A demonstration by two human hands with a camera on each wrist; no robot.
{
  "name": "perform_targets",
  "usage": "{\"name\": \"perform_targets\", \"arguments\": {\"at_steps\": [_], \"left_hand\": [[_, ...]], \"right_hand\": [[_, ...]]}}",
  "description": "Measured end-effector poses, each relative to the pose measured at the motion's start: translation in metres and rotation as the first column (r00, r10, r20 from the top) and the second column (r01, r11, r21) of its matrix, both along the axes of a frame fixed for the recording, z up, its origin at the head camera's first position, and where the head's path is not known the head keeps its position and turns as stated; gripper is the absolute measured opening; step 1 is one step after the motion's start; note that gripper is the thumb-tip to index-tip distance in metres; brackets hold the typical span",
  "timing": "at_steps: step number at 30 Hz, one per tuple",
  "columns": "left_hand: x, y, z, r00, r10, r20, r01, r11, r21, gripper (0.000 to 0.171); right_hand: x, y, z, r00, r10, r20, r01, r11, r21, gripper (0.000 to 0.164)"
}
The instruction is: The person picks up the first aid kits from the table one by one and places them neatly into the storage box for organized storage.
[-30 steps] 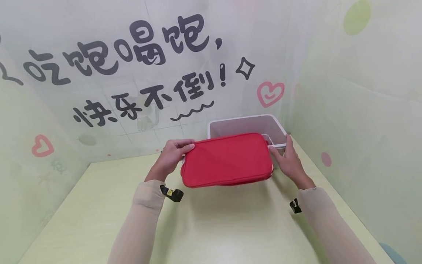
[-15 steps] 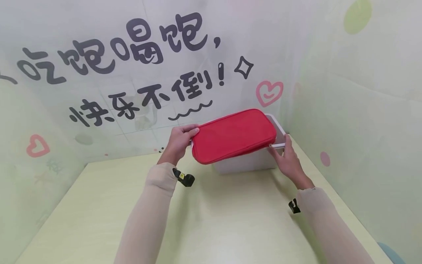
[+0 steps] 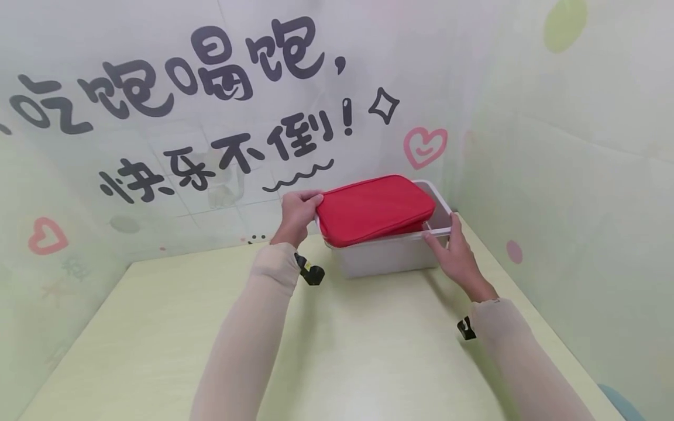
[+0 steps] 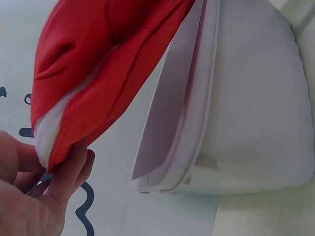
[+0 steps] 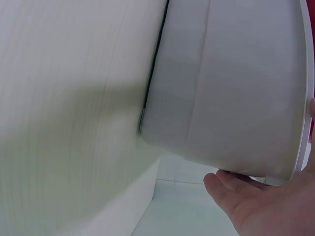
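A red fabric bag [image 3: 376, 207] with rounded corners lies tilted over the opening of a white plastic bin [image 3: 392, 257]. My left hand [image 3: 297, 216] pinches the bag's left end between thumb and fingers. Up close in the left wrist view, the red bag [image 4: 106, 73] shows a pale strip along its end, above the bin's rim [image 4: 209, 98]. At the bin's front right corner, my right hand [image 3: 459, 257] grips the rim. The right wrist view has the fingers [image 5: 236, 189] against the bin's outer side. Another patch of red shows inside the bin below the bag's front edge.
The bin stands near the back right of a pale wooden table [image 3: 368, 351]. Behind it rises a wall covering [image 3: 237, 146] with black writing, and a second wall [image 3: 568, 193] closes off the right side. A black camera mount [image 3: 310, 273] sits on the left wrist.
My left hand has carried the bag up and back from in front of the bin to over its opening, where it now sits lower and flatter. My right hand stays at the rim.
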State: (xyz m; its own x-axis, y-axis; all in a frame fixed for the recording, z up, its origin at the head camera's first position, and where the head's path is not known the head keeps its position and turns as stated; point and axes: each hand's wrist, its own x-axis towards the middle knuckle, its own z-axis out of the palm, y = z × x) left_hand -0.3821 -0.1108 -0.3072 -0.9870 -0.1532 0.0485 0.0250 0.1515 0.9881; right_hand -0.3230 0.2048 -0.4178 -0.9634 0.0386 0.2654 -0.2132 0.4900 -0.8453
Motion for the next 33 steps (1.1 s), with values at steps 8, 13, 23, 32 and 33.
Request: {"name": "perform_targets", "arguments": {"at_steps": [8,13,23,32,33], "left_hand": [[-0.011,0.019,0.004,0.998,0.059,-0.013,-0.06,0.996,-0.062,0.023],[-0.014,0.031,0.007,0.995,0.095,-0.037,-0.099,0.987,-0.129,0.022],[-0.016,0.048,0.005,0.992,0.093,-0.082,-0.108,0.976,-0.191,0.023],[-0.019,0.051,0.0,0.999,0.054,-0.007,-0.055,0.994,-0.095,0.033],[-0.019,0.05,-0.001,0.999,0.04,0.0,-0.04,0.996,-0.086,0.036]], "right_hand": [[-0.001,0.0,-0.001,1.0,0.009,0.002,-0.009,1.0,-0.007,0.089],[-0.001,0.0,-0.002,1.0,0.015,-0.009,-0.015,1.0,-0.016,0.085],[0.001,-0.001,0.001,1.0,-0.027,0.011,0.027,0.999,0.021,0.09],[0.001,0.0,0.003,0.999,-0.035,0.037,0.033,0.998,0.052,0.092],[0.001,-0.001,0.003,0.999,-0.037,0.038,0.035,0.998,0.055,0.092]]}}
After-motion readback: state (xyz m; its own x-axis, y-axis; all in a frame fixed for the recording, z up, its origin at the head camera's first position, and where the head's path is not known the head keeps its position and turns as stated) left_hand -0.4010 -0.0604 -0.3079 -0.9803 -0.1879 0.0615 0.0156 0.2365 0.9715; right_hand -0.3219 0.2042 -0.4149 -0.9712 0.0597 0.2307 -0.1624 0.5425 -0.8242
